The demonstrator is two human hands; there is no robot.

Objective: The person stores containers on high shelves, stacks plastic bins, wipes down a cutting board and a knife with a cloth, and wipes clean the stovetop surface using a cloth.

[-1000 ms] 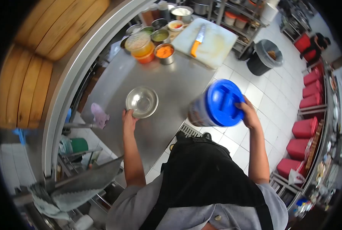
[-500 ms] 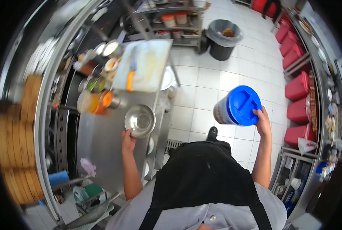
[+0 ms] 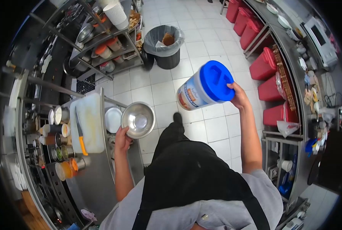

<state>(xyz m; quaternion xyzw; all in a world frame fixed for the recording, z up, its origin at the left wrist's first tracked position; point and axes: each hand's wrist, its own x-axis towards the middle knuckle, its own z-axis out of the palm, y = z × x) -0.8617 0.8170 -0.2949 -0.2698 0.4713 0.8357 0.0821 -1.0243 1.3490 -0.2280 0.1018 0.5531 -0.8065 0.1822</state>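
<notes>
My left hand grips the near left rim of a shiny metal bowl, whose inside faces up with no food visible in it. My right hand is closed on the blue lid of a large tub with a printed label. The tub hangs tilted over the tiled floor, lid toward the right, apart from the bowl. Left of the bowl, a white cutting board bears a knife with an orange handle.
Small containers, one of orange food, stand beside the board on the steel counter. A lined trash bin stands ahead near a shelf rack. Red bins line the right side under a long counter.
The view has swung right, so the counter and board now lie at the left. The bowl has moved off the counter area, over the floor's edge. Both hands keep their holds.
</notes>
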